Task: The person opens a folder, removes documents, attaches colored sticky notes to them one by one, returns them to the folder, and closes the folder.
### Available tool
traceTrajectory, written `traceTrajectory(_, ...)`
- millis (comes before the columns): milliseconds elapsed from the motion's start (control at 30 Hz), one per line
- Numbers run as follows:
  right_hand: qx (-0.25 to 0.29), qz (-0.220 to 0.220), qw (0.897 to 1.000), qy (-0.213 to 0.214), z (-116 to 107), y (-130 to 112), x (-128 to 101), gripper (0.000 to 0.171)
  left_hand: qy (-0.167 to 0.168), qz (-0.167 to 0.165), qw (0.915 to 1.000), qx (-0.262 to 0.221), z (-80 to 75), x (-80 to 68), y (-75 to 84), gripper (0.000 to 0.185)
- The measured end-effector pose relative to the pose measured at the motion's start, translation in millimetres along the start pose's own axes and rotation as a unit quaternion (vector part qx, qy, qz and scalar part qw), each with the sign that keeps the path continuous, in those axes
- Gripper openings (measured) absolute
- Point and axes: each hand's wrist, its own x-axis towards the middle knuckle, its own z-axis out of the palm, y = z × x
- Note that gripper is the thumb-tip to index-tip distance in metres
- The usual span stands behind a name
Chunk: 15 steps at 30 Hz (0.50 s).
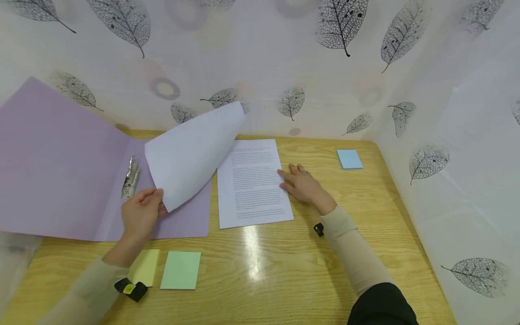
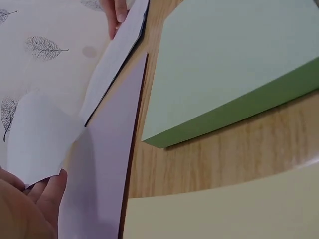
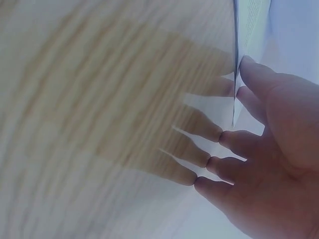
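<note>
My left hand [image 1: 140,214] pinches a white sheet of paper [image 1: 195,153] near its lower left corner. The sheet curves upward over the right side of an open purple folder [image 1: 61,158]; its blank face shows. A metal clip [image 1: 131,178] is fixed by the folder's spine. To the right lie printed sheets [image 1: 248,180], partly covered by the lifted sheet. My right hand [image 1: 304,185] rests at their right edge, fingers spread. In the right wrist view, the thumb and a finger of that hand [image 3: 284,149] touch the paper edge [image 3: 251,30], while other fingertips rest on the table.
Near the left forearm lie a green sticky-note pad [image 1: 180,271] and a yellow pad [image 1: 145,268], partly hidden by the wrist. A blue pad [image 1: 349,159] lies at the back right. A leaf-patterned curtain [image 1: 260,67] borders the wooden table [image 1: 276,271].
</note>
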Motion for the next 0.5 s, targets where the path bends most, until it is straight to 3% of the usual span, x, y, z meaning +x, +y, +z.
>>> traceTrajectory(100, -0.001, -0.001, 1.000, -0.001, -0.8, -0.2, 0.0, 0.058, -0.005, -0.041, 0.9983, -0.040, -5.3, -2.9, -2.2, 0.033)
traceTrajectory(167, -0.001, -0.001, 1.000, -0.001, -1.9, -0.8, 0.1, 0.058, -0.012, -0.081, 0.9930, -0.086, -8.6, -5.0, -2.3, 0.025)
traceTrajectory(333, -0.002, -0.002, 1.000, -0.002, -3.7, -1.5, -0.4, 0.058, -0.056, -0.176, 0.9643, -0.190, -14.8, -9.3, 0.2, 0.015)
traceTrajectory(500, 0.002, -0.003, 1.000, -0.003, -2.0, -1.0, 0.1, 0.058, -0.106, -0.189, 0.9561, -0.197, -13.9, -12.7, 2.1, 0.009)
